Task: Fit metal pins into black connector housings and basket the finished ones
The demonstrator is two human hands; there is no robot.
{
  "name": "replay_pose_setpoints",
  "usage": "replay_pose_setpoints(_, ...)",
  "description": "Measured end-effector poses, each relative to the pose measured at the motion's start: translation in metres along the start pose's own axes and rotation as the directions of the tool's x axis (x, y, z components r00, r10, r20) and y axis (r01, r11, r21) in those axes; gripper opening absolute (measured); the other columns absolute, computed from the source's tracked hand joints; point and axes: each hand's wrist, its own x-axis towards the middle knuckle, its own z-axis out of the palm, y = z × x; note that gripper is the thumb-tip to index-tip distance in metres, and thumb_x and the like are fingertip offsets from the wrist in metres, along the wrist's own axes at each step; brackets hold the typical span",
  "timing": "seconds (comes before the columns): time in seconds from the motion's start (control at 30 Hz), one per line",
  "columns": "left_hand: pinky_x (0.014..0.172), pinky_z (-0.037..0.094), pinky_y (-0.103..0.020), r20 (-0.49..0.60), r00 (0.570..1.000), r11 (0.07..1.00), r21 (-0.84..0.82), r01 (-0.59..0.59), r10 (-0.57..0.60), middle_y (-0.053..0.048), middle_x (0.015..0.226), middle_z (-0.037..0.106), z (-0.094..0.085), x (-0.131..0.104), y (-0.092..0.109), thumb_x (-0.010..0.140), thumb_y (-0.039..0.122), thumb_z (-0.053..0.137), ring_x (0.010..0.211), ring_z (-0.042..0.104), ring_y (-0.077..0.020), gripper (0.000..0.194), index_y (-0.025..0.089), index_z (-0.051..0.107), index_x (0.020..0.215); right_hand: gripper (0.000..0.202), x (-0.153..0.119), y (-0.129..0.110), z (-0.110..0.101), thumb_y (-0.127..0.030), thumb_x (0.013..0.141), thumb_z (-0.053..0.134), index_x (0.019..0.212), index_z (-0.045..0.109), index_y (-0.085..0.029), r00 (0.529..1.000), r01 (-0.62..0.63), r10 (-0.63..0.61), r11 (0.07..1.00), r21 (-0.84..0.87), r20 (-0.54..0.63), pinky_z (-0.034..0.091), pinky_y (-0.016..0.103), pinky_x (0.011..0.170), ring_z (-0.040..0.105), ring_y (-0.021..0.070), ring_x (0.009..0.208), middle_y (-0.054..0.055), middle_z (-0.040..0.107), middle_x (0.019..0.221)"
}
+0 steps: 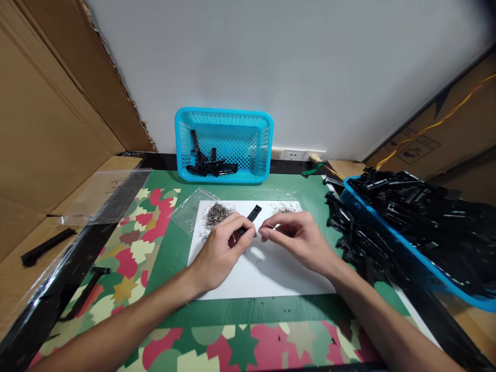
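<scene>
My left hand [228, 243] is closed around a narrow black plastic part [254, 212], whose slotted end points up and away. Close beside it, my right hand [296, 235] is pinched, with a thin glint of metal at its fingertips that looks like a small wire piece. Both hands are over a white sheet of paper [248, 281]. A dense pile of tiny metal wire pieces [217, 213] lies beyond my left hand. A second, looser pile of wire pieces [283, 208] is partly hidden behind my right hand.
A blue basket [225, 179] with several black parts stands against the wall. At right, a larger blue basket [422, 258] is heaped with black parts, and more spill beside it. A clear plastic bag [191, 209] lies left of the paper. Loose black parts [48, 247] lie at far left.
</scene>
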Motion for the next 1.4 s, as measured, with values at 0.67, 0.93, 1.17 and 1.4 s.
replay_pose_setpoints(0.67, 0.075, 0.038, -0.029, 0.120, 0.989, 0.992, -0.077, 0.100, -0.090, 0.000, 0.091, 0.059, 0.002, 0.001, 0.000, 0.109, 0.043, 0.051, 0.085, 0.053, -0.0170, 0.030, 0.020, 0.066, 0.097, 0.019, 0.006, 0.004, 0.003, -0.034, 0.089, 0.078, 0.083, 0.078, -0.015, 0.995, -0.082, 0.087, 0.992, 0.095, -0.054, 0.039, 0.022, 0.054, 0.050, 0.0093, 0.059, 0.003, 0.072, 0.077)
replay_pose_setpoints(0.93, 0.069, 0.036, -0.028, 0.232, 0.960, 0.979, -0.092, 0.182, -0.157, 0.003, 0.081, 0.053, 0.006, -0.005, 0.000, 0.108, 0.041, 0.052, 0.073, 0.049, -0.0159, 0.028, 0.028, 0.056, 0.132, 0.020, 0.009, 0.009, -0.023, -0.030, 0.088, 0.073, 0.076, 0.076, -0.014, 0.974, -0.215, 0.200, 0.966, -0.146, -0.108, 0.036, 0.026, 0.054, 0.048, 0.0113, 0.059, 0.001, 0.063, 0.066)
replay_pose_setpoints(1.17, 0.063, 0.034, -0.028, 0.209, 0.947, 0.948, -0.155, 0.277, -0.243, 0.007, 0.071, 0.051, 0.009, -0.005, -0.008, 0.102, 0.040, 0.064, 0.065, 0.047, -0.0135, 0.025, 0.026, 0.050, 0.117, 0.022, 0.009, 0.010, -0.016, -0.028, 0.091, 0.068, 0.075, 0.076, -0.014, 0.981, -0.193, 0.194, 0.948, -0.253, -0.023, 0.038, 0.028, 0.057, 0.049, 0.0127, 0.062, 0.001, 0.064, 0.066)
replay_pose_setpoints(1.4, 0.060, 0.033, -0.027, 0.219, 0.942, 0.935, -0.195, 0.297, -0.254, 0.007, 0.068, 0.049, 0.006, -0.002, -0.006, 0.101, 0.044, 0.065, 0.063, 0.047, -0.0124, 0.025, 0.023, 0.051, 0.097, 0.018, 0.009, 0.014, -0.002, -0.022, 0.092, 0.065, 0.083, 0.080, -0.015, 0.990, -0.139, 0.134, 0.944, -0.299, -0.035, 0.044, 0.029, 0.064, 0.061, 0.0162, 0.068, 0.005, 0.075, 0.075)
